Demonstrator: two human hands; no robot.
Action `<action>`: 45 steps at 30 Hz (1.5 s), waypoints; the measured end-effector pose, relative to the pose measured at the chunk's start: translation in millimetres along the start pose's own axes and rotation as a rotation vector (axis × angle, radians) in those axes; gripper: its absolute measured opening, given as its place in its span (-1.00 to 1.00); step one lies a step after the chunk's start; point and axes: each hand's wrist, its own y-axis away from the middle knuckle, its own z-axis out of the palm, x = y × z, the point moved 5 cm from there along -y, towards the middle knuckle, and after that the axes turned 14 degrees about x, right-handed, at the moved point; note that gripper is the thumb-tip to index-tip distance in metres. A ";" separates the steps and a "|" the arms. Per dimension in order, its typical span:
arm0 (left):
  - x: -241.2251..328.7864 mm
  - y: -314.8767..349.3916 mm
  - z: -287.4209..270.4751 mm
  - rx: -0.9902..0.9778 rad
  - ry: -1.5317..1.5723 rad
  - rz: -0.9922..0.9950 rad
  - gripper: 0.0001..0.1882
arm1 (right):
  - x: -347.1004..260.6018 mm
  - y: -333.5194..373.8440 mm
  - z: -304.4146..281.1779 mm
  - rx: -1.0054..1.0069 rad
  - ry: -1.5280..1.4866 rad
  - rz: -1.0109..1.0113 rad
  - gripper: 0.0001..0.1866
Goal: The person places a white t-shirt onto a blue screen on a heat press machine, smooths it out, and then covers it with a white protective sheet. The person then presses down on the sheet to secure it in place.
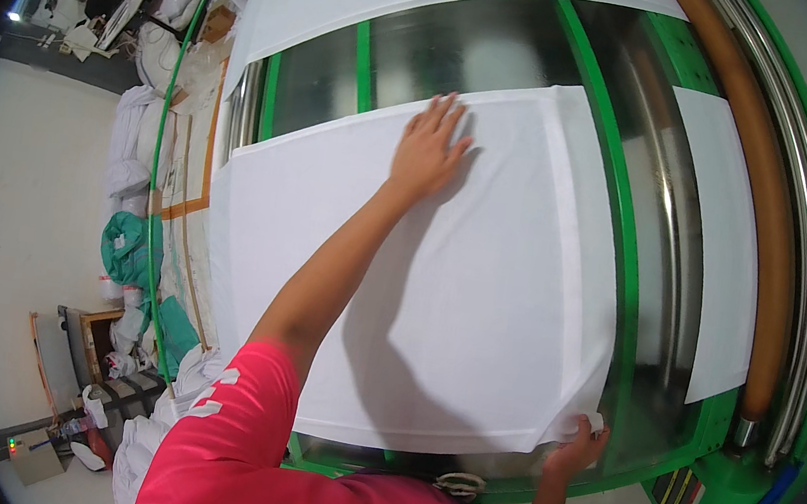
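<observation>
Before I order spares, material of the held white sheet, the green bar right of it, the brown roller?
White sheet: matte fabric; soft folds at its lifted corner.
Green bar: likely painted metal, smooth; even, opaque colour.
Brown roller: satin, possibly a rubber covering; uniform colour, soft sheen. Core hidden.

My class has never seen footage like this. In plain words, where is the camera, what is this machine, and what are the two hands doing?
The single picture comes from a fisheye camera on a person's head, looking down, so straight edges bend. The hands are the wearer's own, both bare. Below is a large green-framed machine with a brown roller at right. White cloth lies across it. The left hand is spread at the cloth's far edge; the right hand grips its near right corner.
</observation>
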 end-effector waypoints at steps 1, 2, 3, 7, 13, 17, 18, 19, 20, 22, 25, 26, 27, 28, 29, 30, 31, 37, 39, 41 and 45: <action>-20.3 14.2 -17.5 0.025 -0.086 -0.010 -0.34 | 5.1 -2.3 -0.2 0.010 -0.017 -0.009 -0.62; -40.7 27.6 -34.4 0.048 -0.140 -0.062 -0.35 | 11.3 -5.6 -1.0 0.017 -0.030 -0.019 -0.61; -62.3 39.9 -50.9 0.074 -0.197 -0.120 -0.37 | 14.6 -8.2 -1.5 0.018 -0.041 -0.033 -0.59; -107.3 51.3 -70.3 -0.193 -0.327 -0.272 -0.32 | 9.2 -5.2 -2.4 0.107 0.060 0.049 -0.56; -138.0 30.1 -64.8 -0.195 -0.276 -0.340 -0.32 | -14.1 15.2 12.3 0.165 0.054 0.001 -0.51; -149.9 33.1 -74.3 -0.178 -0.200 -0.272 -0.32 | -21.9 22.0 15.1 0.137 0.040 -0.040 -0.55; -154.5 38.5 -79.8 -0.189 -0.169 -0.263 -0.33 | -20.6 18.8 15.8 0.135 0.031 -0.062 -0.56; -160.6 44.5 -86.5 -0.159 -0.183 -0.269 -0.33 | -16.2 13.8 13.8 0.139 0.044 -0.075 -0.57; -171.3 55.1 -95.0 -0.132 -0.199 -0.277 -0.33 | -12.1 9.9 11.2 0.142 0.060 -0.085 -0.59; -201.1 77.3 -117.6 -0.067 -0.315 -0.302 -0.30 | -11.1 9.1 12.5 0.122 0.074 -0.127 -0.61; -295.0 120.1 -170.5 0.161 -0.464 -0.507 -0.28 | -16.6 14.3 9.6 0.061 0.098 -0.194 -0.61; -310.1 117.8 -180.4 0.127 -0.406 -0.617 -0.25 | -9.2 6.8 2.3 0.081 0.116 -0.194 -0.61; -336.2 127.7 -193.1 0.135 -0.444 -0.670 -0.23 | -6.0 1.1 3.4 0.070 0.134 -0.198 -0.60; -364.7 141.8 -202.6 0.156 -0.395 -0.673 -0.21 | -2.6 -3.6 8.3 0.043 0.115 -0.179 -0.62; -372.4 142.7 -201.7 0.171 -0.321 -0.665 -0.20 | -1.2 -7.4 7.4 0.044 0.093 -0.166 -0.63; -379.5 144.6 -201.3 0.159 -0.278 -0.654 -0.19 | 0.6 -10.1 3.9 0.045 0.071 -0.151 -0.65; -374.1 134.0 -192.9 0.141 -0.218 -0.633 -0.18 | -4.5 0.5 6.2 0.053 0.050 -0.130 -0.66; -392.3 155.0 -212.2 0.150 -0.367 -0.687 -0.19 | 11.6 -34.9 5.2 0.080 0.052 -0.260 -0.60; -339.7 154.5 -210.2 0.120 -0.409 -0.606 -0.21 | 12.9 -28.0 5.2 0.119 0.012 -0.242 -0.55; -283.4 175.1 -217.5 0.111 -0.371 -0.477 -0.23 | 16.7 -30.4 10.2 0.125 -0.030 -0.264 -0.49; -117.9 281.9 -238.2 -0.028 -0.199 -0.357 -0.27 | 31.2 -40.3 6.8 0.133 -0.056 -0.340 -0.39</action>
